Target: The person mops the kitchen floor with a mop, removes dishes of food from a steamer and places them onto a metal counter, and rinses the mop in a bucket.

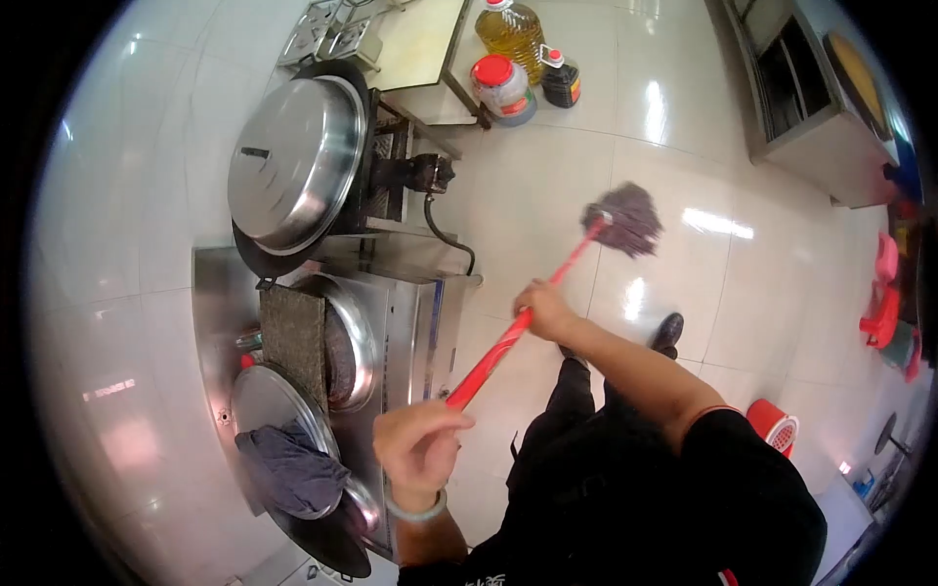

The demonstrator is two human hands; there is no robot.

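Observation:
A mop with a red handle slants across the middle of the head view. Its dark, stringy head lies on the tiled floor, slightly blurred. My left hand, with a pale bangle at the wrist, is closed around the upper end of the handle. Further down the shaft, my right hand grips it with the fingers wrapped round. My shoes stand on the floor just behind the right hand.
A steel stove runs along the left, with a large lidded wok and a dark cloth on another lid. An oil jug, a red-lidded jar and a dark bottle stand ahead. A red bucket is at right.

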